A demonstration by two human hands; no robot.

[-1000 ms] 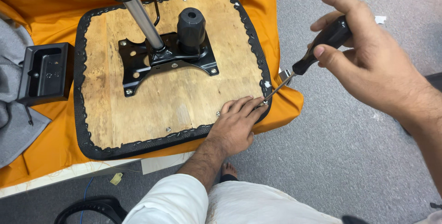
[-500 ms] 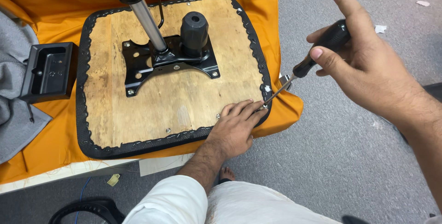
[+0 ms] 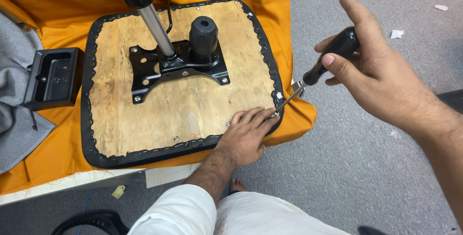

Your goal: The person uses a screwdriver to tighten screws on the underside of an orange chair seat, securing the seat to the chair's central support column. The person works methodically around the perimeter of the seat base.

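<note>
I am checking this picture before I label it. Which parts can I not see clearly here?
- Head view: the tip of the black-handled screwdriver is hidden by the left hand's fingers at the rim of the upturned plywood chair seat.
- The top of the chrome gas cylinder is cut off by the upper edge.
- The small screw heads on the black metal bracket are too small to identify.
- The right hand covers the handle end.

Right of the seat board (image 3: 193,114) the grey floor (image 3: 347,177) lies open. A metal post (image 3: 156,30) and black knob (image 3: 203,34) block its middle. A black tray (image 3: 52,76) crowds its left edge.
</note>
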